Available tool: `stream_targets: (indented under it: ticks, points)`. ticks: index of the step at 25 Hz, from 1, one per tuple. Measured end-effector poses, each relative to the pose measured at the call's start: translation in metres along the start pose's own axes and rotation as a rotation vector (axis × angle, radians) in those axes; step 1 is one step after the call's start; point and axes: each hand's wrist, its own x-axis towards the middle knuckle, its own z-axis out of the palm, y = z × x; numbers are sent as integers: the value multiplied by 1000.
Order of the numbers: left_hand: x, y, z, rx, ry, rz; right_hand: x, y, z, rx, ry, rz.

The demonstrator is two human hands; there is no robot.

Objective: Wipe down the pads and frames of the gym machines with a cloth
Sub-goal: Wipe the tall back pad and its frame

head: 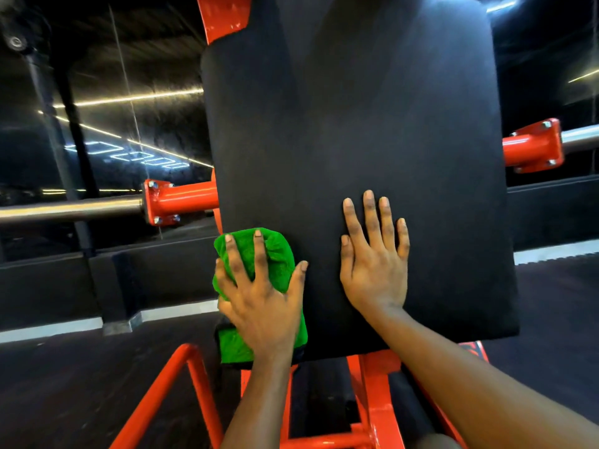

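Green cloth (256,277) lies against the lower left edge of the black pad (350,124), pressed by the left hand (262,299) with fingers spread. Right hand (372,264) rests flat on the pad, holding nothing.

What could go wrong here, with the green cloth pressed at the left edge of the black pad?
The green cloth sits half over the edge of the black pad, so the left hand might slip off toward the red frame. The bare right hand lies flat on the pad and may leave marks there.
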Motion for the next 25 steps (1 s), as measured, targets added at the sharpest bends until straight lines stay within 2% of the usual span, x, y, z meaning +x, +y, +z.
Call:
stream_targets:
  ticks: [6,9,14,17,23,25]
  points:
    - [-99,-38,16,-23,-74,-47,-1,0,-3,-2,-38,-5]
    - [-64,-20,10,2,-50,-62,-1,0,-2,-4,-29,-2]
    - [33,23,-5,11,133,-38,-2,1,0,8,-5,-5]
    - [44,34,-5,40,159,-48,-2,2,1,25,12,-1]
    - [-106,-6,29,62,1,-21,-3,2,0,39,17,-6]
    - [-126,-13,33,44,-33,-48,-4,3,0,34,13,-7]
